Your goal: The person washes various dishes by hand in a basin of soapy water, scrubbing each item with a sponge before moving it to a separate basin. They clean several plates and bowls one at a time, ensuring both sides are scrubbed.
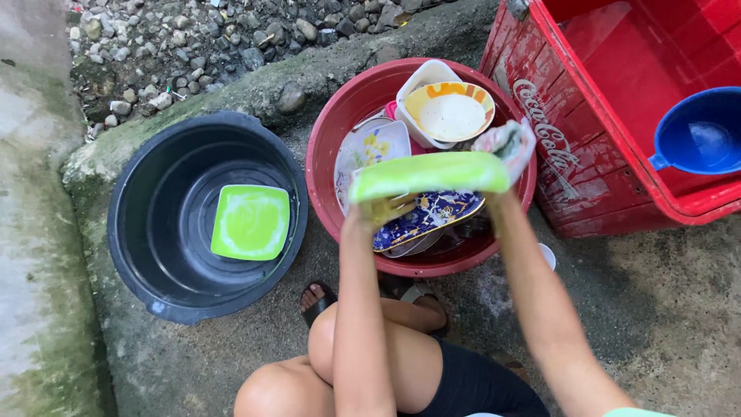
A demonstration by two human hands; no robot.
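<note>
Bare forearms, no sleeves down to the wrists. Dark shorts (471, 382) over bare knees. Dark sandal (316, 303) on the near foot. Pale green shirt edge (637, 412) at bottom right.

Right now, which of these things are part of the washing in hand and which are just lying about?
In use: left hand holds green plate; right hand wipes it with a cloth; red basin of dishes; black basin with another green plate.

Lying about: red crate; blue scoop; stones.
</note>
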